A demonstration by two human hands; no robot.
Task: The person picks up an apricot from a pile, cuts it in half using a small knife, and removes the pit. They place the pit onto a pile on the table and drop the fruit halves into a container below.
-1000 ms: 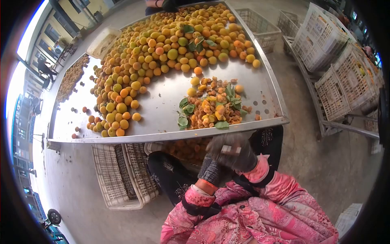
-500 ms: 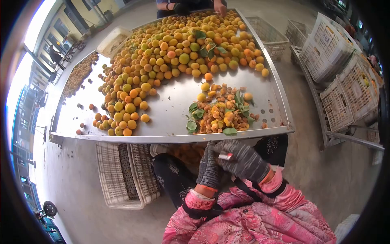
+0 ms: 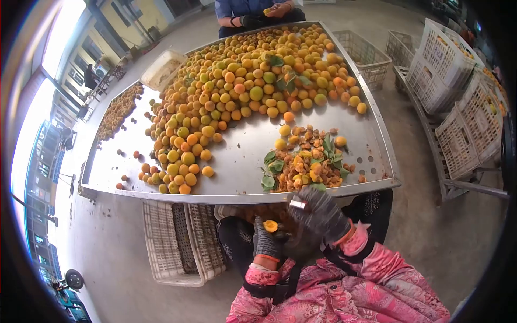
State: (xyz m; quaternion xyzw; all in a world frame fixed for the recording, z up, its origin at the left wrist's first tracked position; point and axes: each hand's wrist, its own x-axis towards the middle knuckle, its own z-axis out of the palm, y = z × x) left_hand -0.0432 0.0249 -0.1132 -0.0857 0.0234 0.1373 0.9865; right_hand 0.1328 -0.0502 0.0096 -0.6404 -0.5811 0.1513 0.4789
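My left hand (image 3: 265,240), in a dark grey knit glove, is closed on a halved apricot (image 3: 270,225) with its orange cut face showing. It is held in front of the table edge, over my lap. Up and to the right, my right hand (image 3: 323,216), gloved alike and blurred, is closed around a small tool with a pale end (image 3: 297,204); the rest of the tool is hidden by the fingers. Just beyond that hand, at the metal table's near rim (image 3: 242,198), lies a heap of apricot pieces and scraps (image 3: 307,164) with green leaves (image 3: 276,165).
Whole apricots (image 3: 237,86) cover much of the table, with small dark pieces (image 3: 116,113) at left. A co-worker (image 3: 258,13) sits across, holding a fruit. Plastic crates (image 3: 188,274) stand below; stacked crates (image 3: 439,67) are on a cart at right.
My hands, close together before, have parted. The left moved down and now shows the halved apricot; the right is nearer the table rim. The view has shifted, and the co-worker's hands are drawn back.
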